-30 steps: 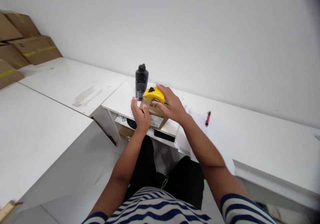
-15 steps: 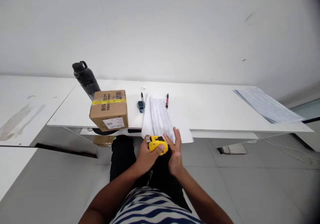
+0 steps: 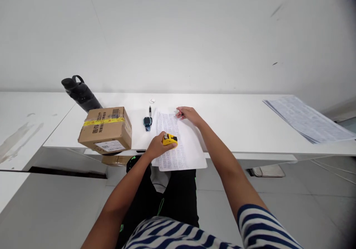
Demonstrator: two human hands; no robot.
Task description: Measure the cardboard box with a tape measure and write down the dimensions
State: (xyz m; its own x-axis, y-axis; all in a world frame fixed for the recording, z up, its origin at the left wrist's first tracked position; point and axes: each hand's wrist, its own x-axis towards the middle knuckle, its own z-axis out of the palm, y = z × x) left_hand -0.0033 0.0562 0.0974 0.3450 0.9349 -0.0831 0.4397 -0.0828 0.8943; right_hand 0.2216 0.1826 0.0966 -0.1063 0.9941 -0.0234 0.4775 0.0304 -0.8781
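I see right hand moved up to frame centre, fingers around red pen; left hand grasps tape measure over papers: both hands now occupied.

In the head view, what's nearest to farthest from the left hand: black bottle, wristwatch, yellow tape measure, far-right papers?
1. Yellow tape measure: gripped in the left hand.
2. Wristwatch: on the table, slightly left.
3. Black bottle: left, behind the cardboard box.
4. Far-right papers: at the table's right end.
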